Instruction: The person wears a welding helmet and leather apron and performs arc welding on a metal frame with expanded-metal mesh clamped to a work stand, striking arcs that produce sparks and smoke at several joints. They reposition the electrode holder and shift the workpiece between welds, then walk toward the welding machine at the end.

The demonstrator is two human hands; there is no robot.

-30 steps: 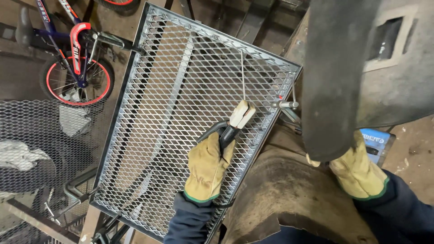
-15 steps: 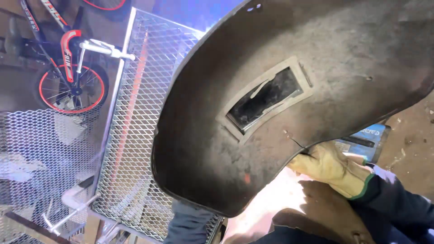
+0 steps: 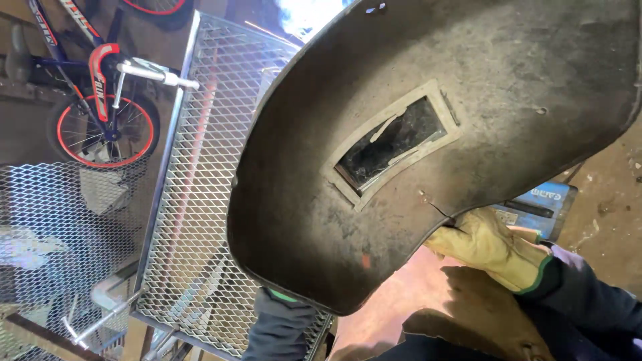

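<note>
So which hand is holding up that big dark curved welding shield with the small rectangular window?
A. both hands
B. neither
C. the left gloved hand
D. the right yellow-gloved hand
D: the right yellow-gloved hand grips the lower edge of the dark welding shield; the left hand is hidden behind it.

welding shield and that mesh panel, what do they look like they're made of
Welding shield: dull, dark, scuffed fibre or plastic sheet by its matte surface; hard to tell which. Mesh panel: expanded metal in a metal frame, silvery grey with diamond openings. The right hand wears a yellow glove, likely leather.
</note>
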